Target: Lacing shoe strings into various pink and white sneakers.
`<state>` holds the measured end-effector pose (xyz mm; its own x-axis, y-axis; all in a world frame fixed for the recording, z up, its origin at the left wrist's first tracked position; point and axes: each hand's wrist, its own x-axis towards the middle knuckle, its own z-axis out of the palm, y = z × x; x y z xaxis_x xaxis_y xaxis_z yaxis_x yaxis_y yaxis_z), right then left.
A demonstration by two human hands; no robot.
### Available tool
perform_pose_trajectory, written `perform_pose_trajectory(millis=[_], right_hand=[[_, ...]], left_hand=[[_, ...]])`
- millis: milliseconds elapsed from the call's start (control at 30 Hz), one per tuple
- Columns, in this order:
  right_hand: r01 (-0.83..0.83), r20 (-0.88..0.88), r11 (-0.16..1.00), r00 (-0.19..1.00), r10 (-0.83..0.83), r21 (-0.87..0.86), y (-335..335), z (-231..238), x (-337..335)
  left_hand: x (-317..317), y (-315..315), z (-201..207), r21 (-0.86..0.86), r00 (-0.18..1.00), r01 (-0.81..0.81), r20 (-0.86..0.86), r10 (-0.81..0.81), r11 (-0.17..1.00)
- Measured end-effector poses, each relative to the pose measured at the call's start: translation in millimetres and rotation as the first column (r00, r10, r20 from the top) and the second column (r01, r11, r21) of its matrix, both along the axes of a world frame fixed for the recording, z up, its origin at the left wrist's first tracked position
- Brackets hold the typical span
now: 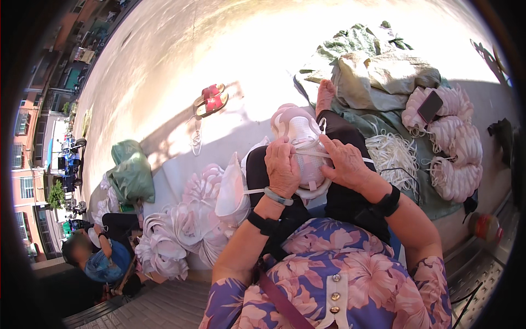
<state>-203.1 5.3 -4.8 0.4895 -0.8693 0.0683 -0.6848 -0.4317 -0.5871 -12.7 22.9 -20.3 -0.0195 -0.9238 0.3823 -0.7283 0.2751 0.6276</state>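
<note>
A pink and white shoe upper (300, 129) lies across my lap between my knees, with a white shoelace (310, 147) running across its front. My left hand (282, 167) is closed at the upper's left side, its fingers bent over the lace. A white lace end sticks out left of that wrist. From the other side my right hand (348, 164) pinches the lace near the eyelets, thumb and forefinger close to the upper. Another lace length comes out beyond its knuckles. The fingertips of my left hand are partly hidden.
Stacked pink and white uppers (200, 211) lie left of me. On the right are loose white laces (392, 156), bundled uppers (455, 148) with a phone (430, 106), and sacks (383, 77). Red sandals (211, 100) and a green bag (131, 171) lie farther off. Another person (107, 262) sits at left.
</note>
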Motion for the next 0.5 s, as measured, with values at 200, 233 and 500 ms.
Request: perform_pose_trajectory(millis=[200,233,500], right_hand=[[0.08,-0.027,0.997,0.996,-0.08,-0.023,0.1,-3.5,10.1],[0.081,-0.025,0.996,0.996,-0.081,-0.025,-1.0,-3.7,12.6],[0.186,-0.042,0.983,0.982,-0.186,0.0,-9.1,-3.1,20.8]], left_hand=[[-29.1,-9.7,22.2,-0.122,0.987,0.129,0.113,-0.115,0.984],[-34.5,-11.4,20.3,-0.115,0.979,0.123,0.174,-0.102,0.986],[-39.8,-17.4,-0.8,-0.048,0.972,0.016,0.234,-0.004,0.999]])
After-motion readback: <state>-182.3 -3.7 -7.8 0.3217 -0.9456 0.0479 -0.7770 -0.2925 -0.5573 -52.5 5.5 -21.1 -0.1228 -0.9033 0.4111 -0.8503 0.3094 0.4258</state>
